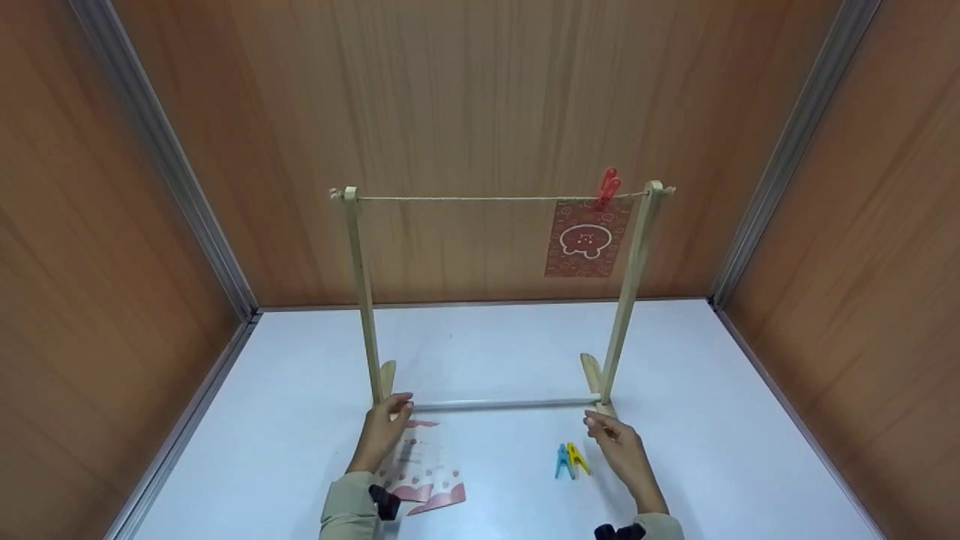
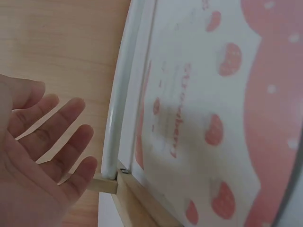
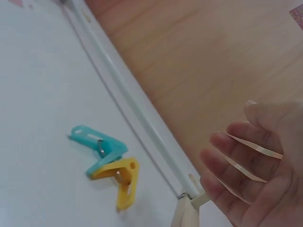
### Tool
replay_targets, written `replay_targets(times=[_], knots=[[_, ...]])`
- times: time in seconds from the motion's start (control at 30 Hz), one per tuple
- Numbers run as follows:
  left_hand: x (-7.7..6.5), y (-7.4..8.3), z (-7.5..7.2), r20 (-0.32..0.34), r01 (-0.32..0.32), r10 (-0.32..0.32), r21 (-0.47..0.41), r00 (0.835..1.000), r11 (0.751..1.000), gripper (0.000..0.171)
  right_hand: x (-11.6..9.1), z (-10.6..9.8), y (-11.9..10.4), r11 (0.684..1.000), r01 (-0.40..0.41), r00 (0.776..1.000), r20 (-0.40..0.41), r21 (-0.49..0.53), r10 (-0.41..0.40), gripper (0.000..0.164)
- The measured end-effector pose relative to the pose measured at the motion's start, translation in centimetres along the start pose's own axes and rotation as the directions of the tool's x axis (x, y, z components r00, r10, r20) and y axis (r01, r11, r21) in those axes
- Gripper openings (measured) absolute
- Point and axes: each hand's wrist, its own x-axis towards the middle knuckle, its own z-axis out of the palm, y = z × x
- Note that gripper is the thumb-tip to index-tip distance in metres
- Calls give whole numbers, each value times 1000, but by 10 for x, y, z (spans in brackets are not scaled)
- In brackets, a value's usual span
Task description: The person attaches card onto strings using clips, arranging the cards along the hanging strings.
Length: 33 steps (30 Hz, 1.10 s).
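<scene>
A wooden stand (image 1: pixel 362 300) with a cord (image 1: pixel 457 199) strung between its two posts rises from the table. My left hand (image 1: pixel 386 433) is at the foot of its left post, fingers loosely bent and holding nothing; in the left wrist view the hand (image 2: pixel 45 146) appears beside the pale lower bar (image 2: pixel 116 104). Near the right foot is my right hand (image 1: pixel 621 450), fingers apart and empty. Strawberry-print cards (image 1: pixel 442 480) lie partly under my left forearm. A blue clothespin (image 1: pixel 564 461) and a yellow clothespin (image 1: pixel 577 457) lie left of my right hand.
A red clothespin (image 1: pixel 608 187) pins a dark red card (image 1: pixel 585 251) with a bear outline to the right part of the cord. Wooden panels (image 1: pixel 480 97) with metal corner rails (image 1: pixel 795 150) enclose the white table (image 1: pixel 300 375) at the back and sides.
</scene>
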Motion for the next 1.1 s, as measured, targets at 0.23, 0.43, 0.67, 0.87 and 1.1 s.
replay_targets(times=[0.23,0.43,0.67,0.87,1.1], knots=[[3,-8,-6,31,41,-46,125,998,991,33,-2,7,16,998,-54,998,6,-31,54,47],[1,-12,-10,88,54,-64,119,994,991,34,-2,11,26,993,-103,994,16,-58,104,46],[-2,-21,-11,144,49,-65,107,988,993,46,-3,18,36,991,-116,993,17,-70,118,46],[1,-26,-10,131,93,-113,147,985,985,54,-8,20,38,990,-93,994,45,-105,98,53],[4,-31,-13,177,91,-123,181,976,979,47,-11,23,40,987,-69,995,68,-145,79,63]])
